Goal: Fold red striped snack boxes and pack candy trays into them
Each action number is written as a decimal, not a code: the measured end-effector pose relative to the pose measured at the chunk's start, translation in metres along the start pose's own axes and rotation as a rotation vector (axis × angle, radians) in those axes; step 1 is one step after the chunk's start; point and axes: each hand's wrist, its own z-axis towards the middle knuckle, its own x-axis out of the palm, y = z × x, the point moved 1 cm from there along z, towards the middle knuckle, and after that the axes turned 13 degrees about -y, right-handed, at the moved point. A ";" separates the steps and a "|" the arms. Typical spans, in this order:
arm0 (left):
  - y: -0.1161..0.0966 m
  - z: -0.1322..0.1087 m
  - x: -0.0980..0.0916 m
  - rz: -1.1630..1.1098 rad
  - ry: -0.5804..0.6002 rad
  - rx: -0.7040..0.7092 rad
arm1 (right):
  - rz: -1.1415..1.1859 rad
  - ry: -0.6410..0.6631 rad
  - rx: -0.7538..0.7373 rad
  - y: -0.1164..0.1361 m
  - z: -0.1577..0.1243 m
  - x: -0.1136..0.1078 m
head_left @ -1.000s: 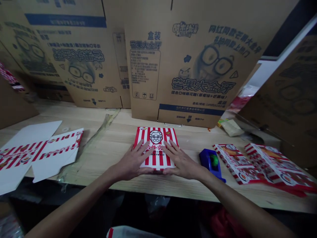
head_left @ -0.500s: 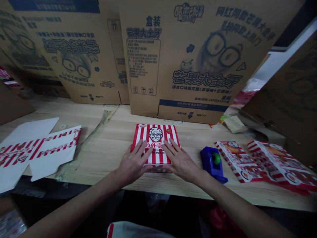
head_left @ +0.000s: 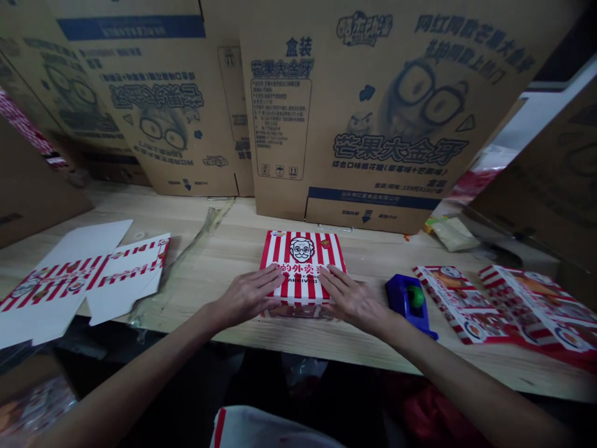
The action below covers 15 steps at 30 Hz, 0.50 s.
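1. Wooden tabletop [head_left: 224, 249] carries all items; large printed cartons [head_left: 373, 112] wall off 12 o'clock.
2. Blue tape dispenser [head_left: 409, 300] sits at 3 o'clock of the striped box [head_left: 304, 267]; flat carton blanks [head_left: 93, 280] lie at 9 o'clock, printed packs [head_left: 504, 302] farther at 3 o'clock.
3. Left hand [head_left: 245, 295] and right hand [head_left: 354, 298] lie flat and spread, pressing the box's near edge at table centre, gripping nothing.

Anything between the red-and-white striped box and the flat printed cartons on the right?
Head view: a blue tape dispenser sits between the striped box and the printed cartons, just beyond the right hand.

Packing workshop; stacked shipping cartons [head_left: 373, 112]; wooden workbench [head_left: 224, 249]; flat takeaway boxes [head_left: 84, 280]
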 end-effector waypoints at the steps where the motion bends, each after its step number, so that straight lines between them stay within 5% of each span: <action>1: -0.001 0.001 -0.002 0.003 0.006 0.008 | -0.006 -0.001 -0.009 0.000 0.000 -0.004; 8: -0.011 0.016 -0.013 0.073 -0.033 -0.032 | 0.073 -0.027 -0.024 -0.005 0.018 -0.037; 15: -0.017 0.020 -0.004 0.204 -0.125 0.063 | 0.103 -0.059 -0.160 -0.017 0.042 -0.070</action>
